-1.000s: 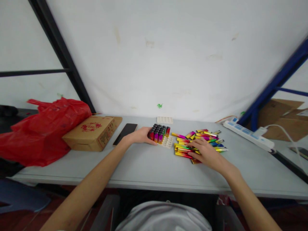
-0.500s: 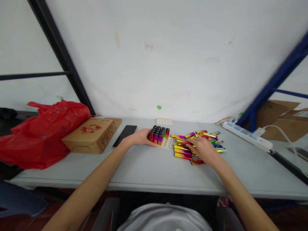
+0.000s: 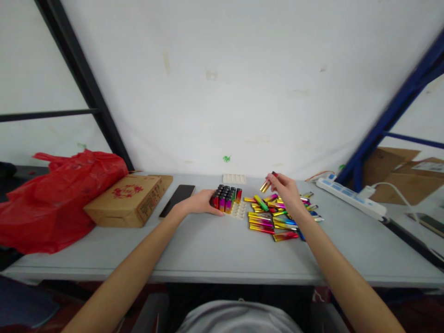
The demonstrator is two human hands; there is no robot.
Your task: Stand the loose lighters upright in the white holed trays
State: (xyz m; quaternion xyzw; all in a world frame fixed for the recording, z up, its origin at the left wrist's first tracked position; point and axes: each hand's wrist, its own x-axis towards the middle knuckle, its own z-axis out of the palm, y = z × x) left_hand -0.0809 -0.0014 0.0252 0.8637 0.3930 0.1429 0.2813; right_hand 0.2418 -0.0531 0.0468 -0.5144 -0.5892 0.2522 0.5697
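Note:
Several upright lighters (image 3: 222, 198) with black tops and shiny coloured bodies stand in the left part of a white tray (image 3: 239, 210). My left hand (image 3: 201, 202) is wrapped round the left side of this group, its thumb along the front. Bare sockets show on the tray's right side. My right hand (image 3: 286, 189) pinches a gold and red lighter (image 3: 265, 186), raised above a loose pile of lighters (image 3: 262, 229). The pile holds gold, red, purple, green and blue ones, lying in different directions. Part of it is hidden behind my right hand and forearm.
A second white tray (image 3: 234, 178) lies by the wall. To the left are a dark phone (image 3: 177, 200), a cardboard box (image 3: 126, 196) and a red plastic bag (image 3: 65, 199). A white power strip (image 3: 350, 198) with a plugged-in cable lies on the right.
My right hand has risen from the pile with a lighter in its fingers. A green lighter now shows on the pile. My left hand keeps its hold at the tray.

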